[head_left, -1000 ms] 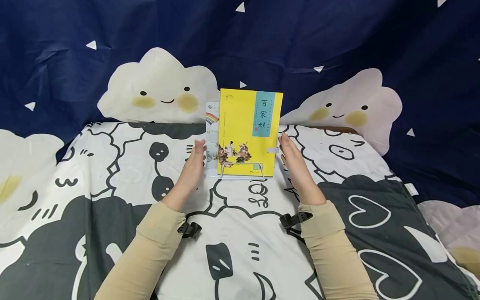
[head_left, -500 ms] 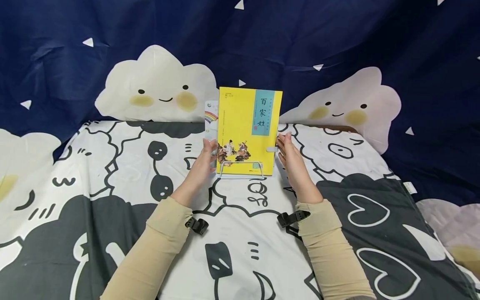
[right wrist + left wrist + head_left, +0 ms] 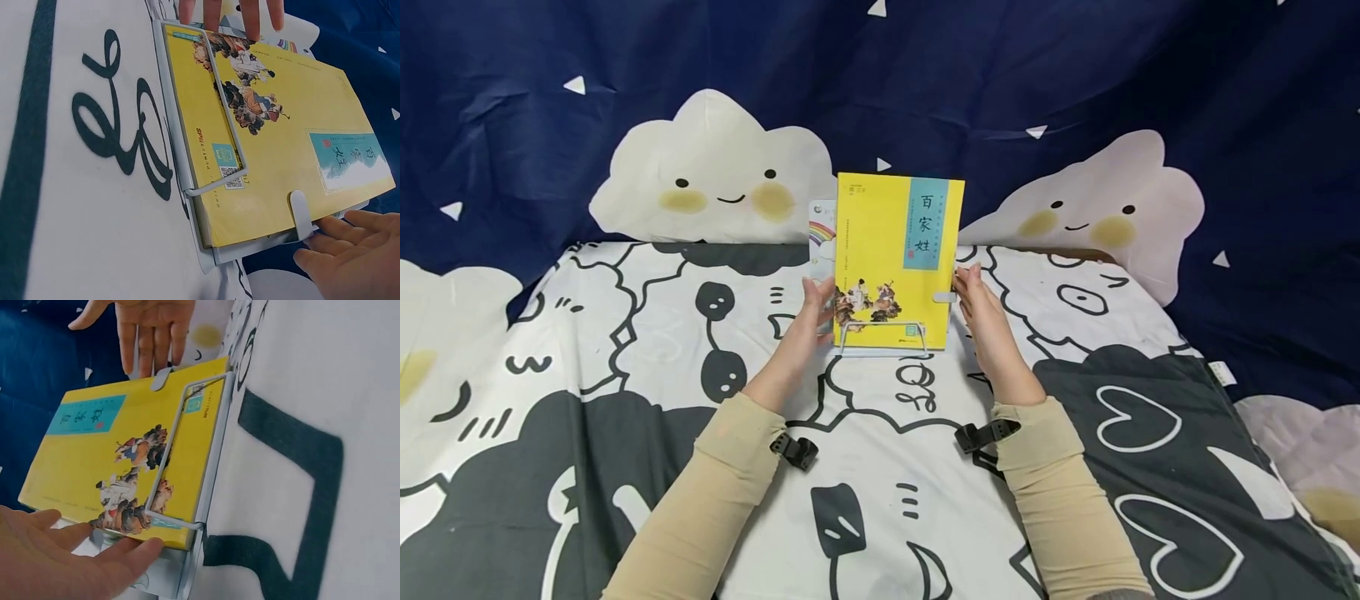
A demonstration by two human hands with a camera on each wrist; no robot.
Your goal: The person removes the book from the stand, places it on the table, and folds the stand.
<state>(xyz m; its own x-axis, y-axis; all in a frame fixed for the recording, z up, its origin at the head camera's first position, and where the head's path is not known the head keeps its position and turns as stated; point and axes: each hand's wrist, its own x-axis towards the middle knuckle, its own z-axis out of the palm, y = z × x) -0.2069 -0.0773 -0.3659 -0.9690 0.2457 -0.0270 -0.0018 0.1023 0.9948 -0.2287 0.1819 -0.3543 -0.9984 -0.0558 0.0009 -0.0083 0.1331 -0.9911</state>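
Note:
A yellow book with a teal title panel leans upright on a pale book stand, whose back panel carries a rainbow print. The stand's wire page holder crosses the lower cover, and a small grey clip laps over the book's right edge. My left hand is at the left side, fingers loosely extended, fingertips right at the edge of book and stand. On the other side my right hand is also relaxed, its fingertips close to the stand's edge by the clip.
The stand rests on a black-and-white cartoon-print cloth. Behind it hangs a dark blue curtain with smiling clouds and small white triangles. A black strap sits at my left wrist and another strap at my right.
My left hand has moved right to the edge of the stand and book. My right hand has shifted slightly left, closer to the book. Over the last half second both barely move.

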